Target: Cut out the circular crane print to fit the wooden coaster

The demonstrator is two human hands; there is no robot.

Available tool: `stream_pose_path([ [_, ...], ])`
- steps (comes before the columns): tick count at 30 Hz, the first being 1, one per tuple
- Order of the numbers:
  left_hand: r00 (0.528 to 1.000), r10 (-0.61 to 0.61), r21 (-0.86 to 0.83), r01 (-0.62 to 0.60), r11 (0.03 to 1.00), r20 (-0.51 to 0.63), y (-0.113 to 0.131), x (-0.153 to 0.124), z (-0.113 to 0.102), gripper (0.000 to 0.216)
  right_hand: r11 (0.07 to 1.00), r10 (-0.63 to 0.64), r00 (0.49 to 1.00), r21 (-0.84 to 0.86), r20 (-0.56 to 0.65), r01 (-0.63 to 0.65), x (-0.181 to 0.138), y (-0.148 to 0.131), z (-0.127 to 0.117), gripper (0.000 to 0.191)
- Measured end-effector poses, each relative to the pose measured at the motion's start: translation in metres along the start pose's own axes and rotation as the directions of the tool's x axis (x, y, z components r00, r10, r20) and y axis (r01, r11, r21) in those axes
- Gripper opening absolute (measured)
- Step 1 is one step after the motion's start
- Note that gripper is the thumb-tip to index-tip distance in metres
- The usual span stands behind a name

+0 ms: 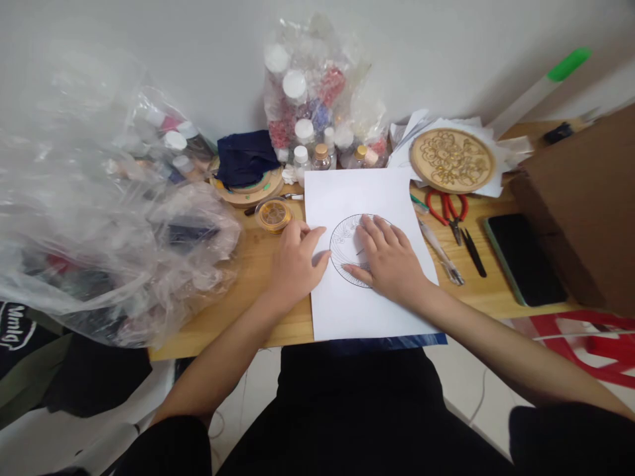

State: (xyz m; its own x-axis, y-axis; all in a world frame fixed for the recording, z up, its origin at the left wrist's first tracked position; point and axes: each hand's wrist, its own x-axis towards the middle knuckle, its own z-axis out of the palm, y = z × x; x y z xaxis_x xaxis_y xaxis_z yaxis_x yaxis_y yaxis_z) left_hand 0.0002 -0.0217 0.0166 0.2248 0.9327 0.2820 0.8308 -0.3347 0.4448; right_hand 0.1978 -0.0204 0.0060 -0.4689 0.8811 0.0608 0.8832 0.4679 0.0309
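A white sheet of paper (354, 314) with a circular line drawing lies on the wooden table in front of me. My right hand (390, 261) rests flat across the drawing, fingers stretched out, covering its right part. At the sheet's left edge is my left hand (296, 264), thumb and index finger apart over the paper, the other fingers partly hidden; nothing shows in its grasp. Just beyond that hand stands a round spool of golden wire or thread (274, 215). Dark blue material (417, 340) peeks out under the sheet's near edge.
Right of the sheet lie a pen (440, 251), red-handled pliers (449, 210), black tweezers (473, 252) and a phone (526, 258) beside a cardboard box (580, 205). Behind stand bagged bottles (303, 132) and an embroidery hoop (452, 160). Plastic bags (124, 231) crowd the left.
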Motion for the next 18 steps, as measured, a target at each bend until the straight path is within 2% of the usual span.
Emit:
stream_pose_path([
  [2,0.990,0.144,0.042,-0.144,0.989,0.003,0.002,-0.001,0.000,0.024,1.000,-0.001,1.000,0.000,-0.001,0.001,0.000,0.001,0.001,0.081],
  [4,0.960,0.275,0.056,-0.278,0.959,0.054,0.005,-0.002,0.001,0.023,1.000,-0.005,1.000,0.001,-0.001,0.005,0.000,0.001,0.001,0.083],
  [7,0.910,0.385,0.055,-0.397,0.916,0.155,0.009,-0.004,0.003,0.031,1.000,-0.009,1.000,-0.002,0.002,0.009,0.000,0.001,0.002,0.081],
  [12,0.878,0.388,0.072,-0.422,0.904,0.282,0.011,-0.006,0.006,0.035,1.000,-0.005,1.000,-0.013,0.015,0.005,0.000,0.001,0.002,0.079],
  [18,0.877,0.368,0.062,-0.405,0.912,0.308,0.010,-0.005,0.005,0.036,1.000,0.001,1.000,0.015,-0.002,-0.001,0.000,0.002,0.002,0.083],
])
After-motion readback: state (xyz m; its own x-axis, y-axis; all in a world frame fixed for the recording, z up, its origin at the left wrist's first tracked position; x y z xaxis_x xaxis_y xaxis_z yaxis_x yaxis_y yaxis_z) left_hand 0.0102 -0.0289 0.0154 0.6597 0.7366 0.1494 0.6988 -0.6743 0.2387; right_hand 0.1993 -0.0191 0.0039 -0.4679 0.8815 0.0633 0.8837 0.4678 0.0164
